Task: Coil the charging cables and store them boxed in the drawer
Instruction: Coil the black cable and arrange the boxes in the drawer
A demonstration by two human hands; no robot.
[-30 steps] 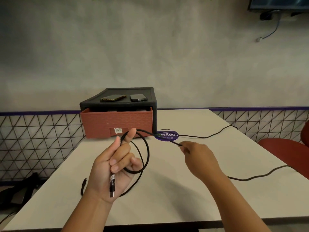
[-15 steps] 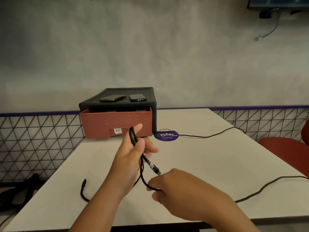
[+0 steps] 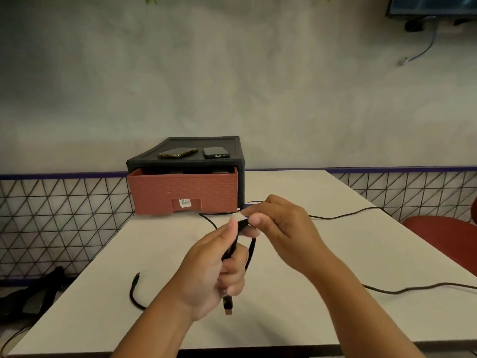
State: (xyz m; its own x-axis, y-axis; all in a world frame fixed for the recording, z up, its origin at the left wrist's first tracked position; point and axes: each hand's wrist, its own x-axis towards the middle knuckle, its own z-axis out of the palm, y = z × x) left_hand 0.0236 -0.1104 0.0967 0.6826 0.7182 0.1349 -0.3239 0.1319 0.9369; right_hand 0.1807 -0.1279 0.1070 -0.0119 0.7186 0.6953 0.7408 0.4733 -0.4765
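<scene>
Two hands (image 3: 206, 277) (image 3: 281, 228) on one cable (image 3: 251, 251) — two phones (image 3: 178, 152) (image 3: 216, 152)

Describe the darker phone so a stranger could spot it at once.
At the far end of the white table stands a black drawer unit with a brick-red drawer. Two phones lie on its top. The one meant is the right-hand phone, plain dark and lying square, unlike the glossy golden phone slanted beside it.

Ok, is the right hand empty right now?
No, the right hand pinches the black cable above the loops that the left hand grips.
</scene>
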